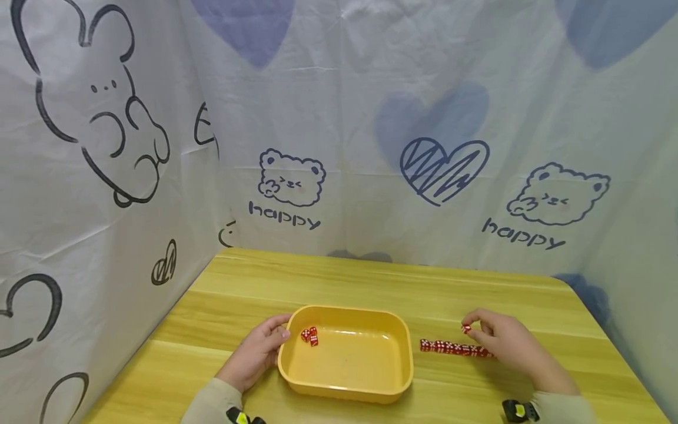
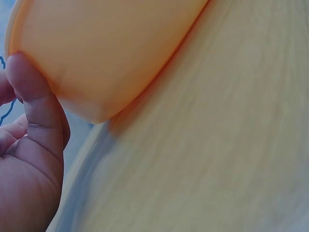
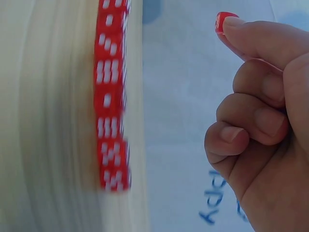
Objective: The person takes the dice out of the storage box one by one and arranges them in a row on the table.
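Observation:
My left hand (image 1: pixel 255 354) grips the left rim of a yellow plastic basin (image 1: pixel 344 393). In the left wrist view the thumb (image 2: pixel 41 113) presses near the basin's edge, with the other fingers partly hidden. A few red dice (image 1: pixel 313 340) with white pips lie at the basin's left end. Right of the basin, several more dice form a straight row (image 1: pixel 450 347) on the table. Above that row, my right hand (image 1: pixel 512 346) pinches one red die (image 3: pixel 220 23) between thumb and forefinger, its other fingers curled in. The hand hides the row's right end in the head view.
The wood-grain table (image 1: pixel 254 282) has a rounded far right corner. A white cloth (image 1: pixel 360 194) with bears, hearts and lettering hangs behind it, and another printed sheet (image 1: pixel 106 241) hangs along the left side.

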Action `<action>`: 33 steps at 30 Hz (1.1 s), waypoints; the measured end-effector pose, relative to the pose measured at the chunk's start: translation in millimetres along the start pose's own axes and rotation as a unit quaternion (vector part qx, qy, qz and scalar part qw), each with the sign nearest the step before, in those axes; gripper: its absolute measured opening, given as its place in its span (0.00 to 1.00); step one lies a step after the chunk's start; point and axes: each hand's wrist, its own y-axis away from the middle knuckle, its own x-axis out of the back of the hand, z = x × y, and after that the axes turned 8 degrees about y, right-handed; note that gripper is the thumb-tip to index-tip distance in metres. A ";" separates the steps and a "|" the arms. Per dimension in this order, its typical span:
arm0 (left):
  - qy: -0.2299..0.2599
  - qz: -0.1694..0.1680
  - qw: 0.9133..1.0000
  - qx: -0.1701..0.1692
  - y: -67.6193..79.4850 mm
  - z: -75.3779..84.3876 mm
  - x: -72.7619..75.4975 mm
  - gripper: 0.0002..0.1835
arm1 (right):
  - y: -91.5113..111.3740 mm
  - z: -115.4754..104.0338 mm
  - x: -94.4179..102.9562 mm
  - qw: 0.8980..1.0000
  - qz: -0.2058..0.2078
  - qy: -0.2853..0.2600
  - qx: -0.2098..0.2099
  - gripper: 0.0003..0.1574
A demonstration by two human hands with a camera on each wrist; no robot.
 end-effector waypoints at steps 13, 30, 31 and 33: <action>0.000 0.000 1.000 0.001 1.7 0.9 -1.2 0.30 | 21.8 51.7 14.0 0.996 -0.032 -0.018 -0.083 0.16; 0.001 -0.008 1.000 0.003 2.7 2.5 -0.4 0.30 | 32.2 88.8 3.3 0.991 -0.082 -0.050 -0.095 0.13; 0.002 -0.007 1.000 0.002 2.8 2.5 -0.5 0.30 | 31.4 89.4 2.8 0.991 -0.084 -0.050 -0.094 0.13; 0.003 -0.005 1.000 0.001 3.1 2.4 -0.6 0.30 | 29.8 90.2 2.5 0.990 -0.087 -0.053 -0.097 0.12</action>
